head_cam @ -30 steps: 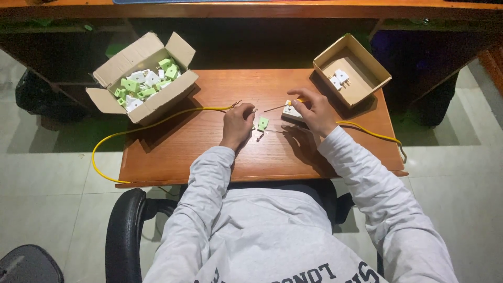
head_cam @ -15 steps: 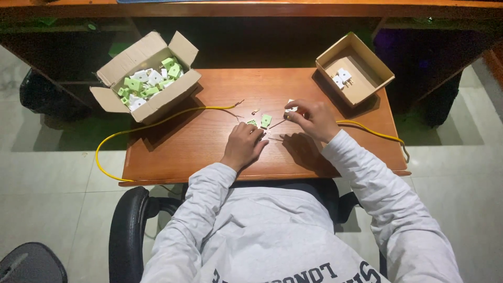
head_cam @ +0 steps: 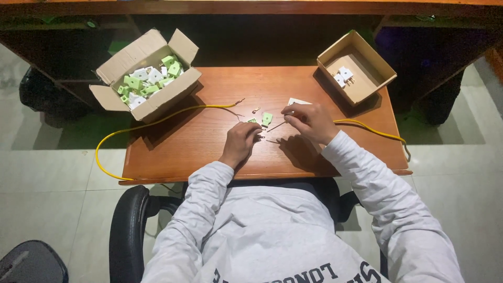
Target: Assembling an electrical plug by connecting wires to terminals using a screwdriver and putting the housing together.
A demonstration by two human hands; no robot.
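Right hand (head_cam: 310, 121) fingers pinched on a thin wire end (head_cam: 276, 126) (apparently) — left hand (head_cam: 240, 142) curled, grip unclear.

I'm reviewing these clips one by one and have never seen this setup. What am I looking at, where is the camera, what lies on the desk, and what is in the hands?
There is no machine here: a seated person in a grey sweatshirt works with bare hands. The one picture comes from a camera worn on the head, looking down.

On the wooden desk stand two open cardboard boxes: the left box is full of small green and white plastic plug parts, the right box holds only a couple of white ones. A yellow wire runs across the desk and off both sides. A loose green part and a few small metal bits lie near the middle.

The left hand rests on the desk by tiny pieces. The right hand pinches something thin; it is too small to tell what.
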